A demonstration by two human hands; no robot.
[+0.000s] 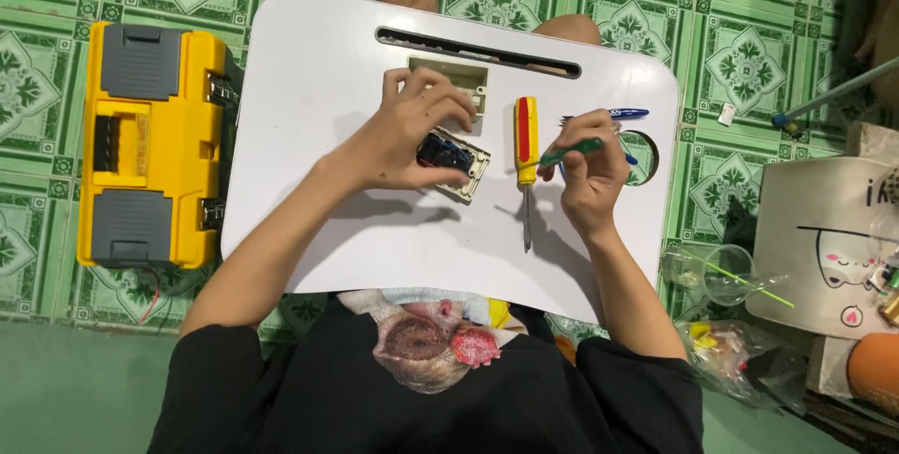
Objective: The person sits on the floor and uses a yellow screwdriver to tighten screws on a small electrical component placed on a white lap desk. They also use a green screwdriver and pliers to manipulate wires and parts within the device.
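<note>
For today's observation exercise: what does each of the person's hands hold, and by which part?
The left hand grips a beige switch plate by its upper-left end. The right hand pinches a small green-handled screwdriver by the handle's right end.

There is one white lap table. Two hands are over it: one left hand and one right hand.

There are two screwdrivers. One big one with a red and yellow handle lies near the middle of the table. One small green one is in the right hand.

There are two beige switch parts. One is under the left hand. One lies near the far edge.

There is one blue pen near the right edge.

There is one yellow toolbox on the floor, past the left edge.
</note>
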